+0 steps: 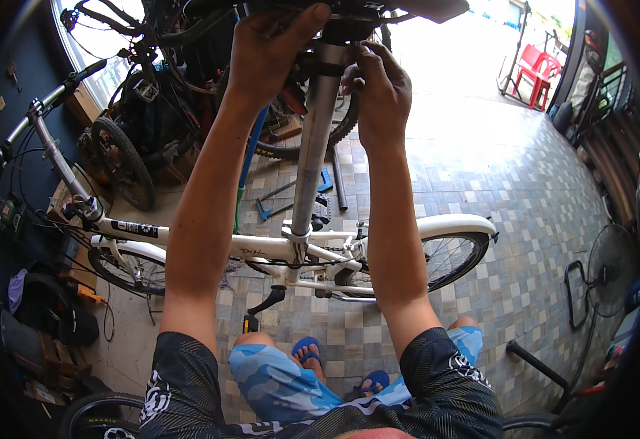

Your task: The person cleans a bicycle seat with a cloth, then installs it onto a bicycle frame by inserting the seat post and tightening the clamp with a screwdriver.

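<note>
A white bicycle (261,246) stands side-on before me, its silver seatpost (315,139) rising toward the top edge. The dark saddle (356,10) on the post is partly cut off by that edge. My left hand (270,58) is closed at the saddle's left side, thumb stretched along it and fingers mostly hidden. On the other side, my right hand (383,91) has its fingers curled in beside the post's top, just under the saddle. What its fingertips grip is hidden. A dark band (327,68) circles the post between my hands.
A blue hacksaw (265,211) and a dark tube (340,179) lie on the tiled floor beyond the frame. More bicycles and parts crowd the left. At right stands a fan (612,271); red chairs (538,73) are outside the doorway. The bicycle's pedal (250,323) is near my legs.
</note>
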`<state>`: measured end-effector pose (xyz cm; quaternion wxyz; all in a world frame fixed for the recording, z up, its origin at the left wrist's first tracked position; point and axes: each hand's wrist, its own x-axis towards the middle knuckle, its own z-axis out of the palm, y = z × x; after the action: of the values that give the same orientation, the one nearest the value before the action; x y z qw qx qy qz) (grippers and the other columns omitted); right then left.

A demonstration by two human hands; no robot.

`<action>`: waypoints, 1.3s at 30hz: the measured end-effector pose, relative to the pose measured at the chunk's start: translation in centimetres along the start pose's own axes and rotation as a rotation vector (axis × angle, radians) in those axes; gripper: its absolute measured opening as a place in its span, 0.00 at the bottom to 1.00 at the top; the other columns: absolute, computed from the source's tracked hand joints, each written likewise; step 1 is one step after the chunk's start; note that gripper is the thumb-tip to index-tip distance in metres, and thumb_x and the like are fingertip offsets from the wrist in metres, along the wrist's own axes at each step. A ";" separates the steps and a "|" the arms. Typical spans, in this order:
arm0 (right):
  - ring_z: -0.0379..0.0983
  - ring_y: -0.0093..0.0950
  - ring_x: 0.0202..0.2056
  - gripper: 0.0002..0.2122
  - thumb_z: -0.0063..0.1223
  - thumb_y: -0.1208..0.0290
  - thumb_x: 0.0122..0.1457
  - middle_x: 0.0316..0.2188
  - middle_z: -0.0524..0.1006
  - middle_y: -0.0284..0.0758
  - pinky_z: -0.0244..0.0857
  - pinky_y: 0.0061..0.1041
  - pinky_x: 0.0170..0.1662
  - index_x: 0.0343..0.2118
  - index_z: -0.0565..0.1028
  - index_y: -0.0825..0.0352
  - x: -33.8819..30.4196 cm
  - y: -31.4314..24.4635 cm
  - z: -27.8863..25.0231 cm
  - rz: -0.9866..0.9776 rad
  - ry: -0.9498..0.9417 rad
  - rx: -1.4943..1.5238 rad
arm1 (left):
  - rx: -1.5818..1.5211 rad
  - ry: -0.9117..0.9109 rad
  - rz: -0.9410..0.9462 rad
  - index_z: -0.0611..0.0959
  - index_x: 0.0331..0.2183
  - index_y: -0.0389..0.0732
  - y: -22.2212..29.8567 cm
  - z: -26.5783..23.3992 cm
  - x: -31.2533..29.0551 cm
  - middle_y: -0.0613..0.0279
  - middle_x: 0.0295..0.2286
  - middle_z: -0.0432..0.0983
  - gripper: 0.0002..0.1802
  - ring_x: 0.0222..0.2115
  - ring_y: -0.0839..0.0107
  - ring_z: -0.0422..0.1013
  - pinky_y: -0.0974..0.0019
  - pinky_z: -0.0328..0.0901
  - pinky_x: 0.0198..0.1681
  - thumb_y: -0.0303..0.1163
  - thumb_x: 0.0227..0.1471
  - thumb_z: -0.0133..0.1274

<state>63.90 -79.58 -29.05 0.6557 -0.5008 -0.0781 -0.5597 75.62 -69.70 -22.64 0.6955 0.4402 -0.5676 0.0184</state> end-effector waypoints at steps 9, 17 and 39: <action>0.70 0.15 0.25 0.14 0.59 0.63 0.64 0.28 0.79 0.30 0.63 0.17 0.27 0.42 0.80 0.71 -0.1 0.4 0.0 -0.026 0.004 -0.014 | 0.069 0.015 0.004 0.85 0.39 0.34 0.0 -0.3 0.1 0.60 0.35 0.83 0.22 0.35 0.74 0.79 0.69 0.73 0.41 0.43 0.53 0.67; 0.67 0.13 0.23 0.12 0.56 0.66 0.66 0.26 0.79 0.29 0.60 0.15 0.27 0.43 0.80 0.71 -0.4 0.2 0.2 -0.158 0.039 -0.254 | 0.054 0.000 0.004 0.85 0.40 0.34 0.0 -0.4 0.0 0.58 0.36 0.83 0.22 0.38 0.72 0.79 0.67 0.73 0.42 0.44 0.53 0.66; 0.67 0.14 0.24 0.12 0.59 0.64 0.64 0.25 0.77 0.28 0.60 0.16 0.28 0.41 0.80 0.71 -0.1 0.1 0.0 -0.103 0.034 -0.182 | 0.100 -0.076 0.039 0.86 0.40 0.34 0.0 -0.6 0.6 0.58 0.36 0.83 0.18 0.37 0.73 0.78 0.67 0.74 0.43 0.40 0.57 0.63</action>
<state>63.98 -79.48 -29.19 0.5790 -0.5439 -0.0415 -0.6060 76.27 -69.59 -22.15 0.6501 0.4637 -0.6004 0.0438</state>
